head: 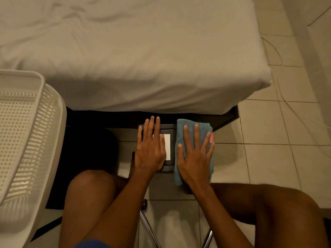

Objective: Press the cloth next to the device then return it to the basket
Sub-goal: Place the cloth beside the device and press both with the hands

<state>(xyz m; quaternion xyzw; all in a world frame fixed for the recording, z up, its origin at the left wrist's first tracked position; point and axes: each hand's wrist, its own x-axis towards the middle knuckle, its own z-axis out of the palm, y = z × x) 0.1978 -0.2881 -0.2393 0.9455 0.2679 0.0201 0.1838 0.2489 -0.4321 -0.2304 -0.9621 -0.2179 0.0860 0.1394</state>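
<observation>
A folded light-blue cloth (180, 129) lies on the floor just right of a dark box-shaped device (171, 130) with a white rectangle on top. My right hand (194, 154) lies flat on the cloth, fingers spread, covering most of it. A small pink tag (211, 137) shows at the cloth's right edge. My left hand (152, 147) rests flat on the device, fingers straight and covering part of the white rectangle. The white perforated basket (26, 140) stands at the far left, apart from both hands; nothing shows inside it.
A bed with a white sheet (143, 59) fills the far side, its dark frame just beyond the device. A black mat (86, 149) lies left of the device. My bare knees and chrome chair legs (148, 228) are near me. Thin cables (279, 83) trail on the tiled floor at right.
</observation>
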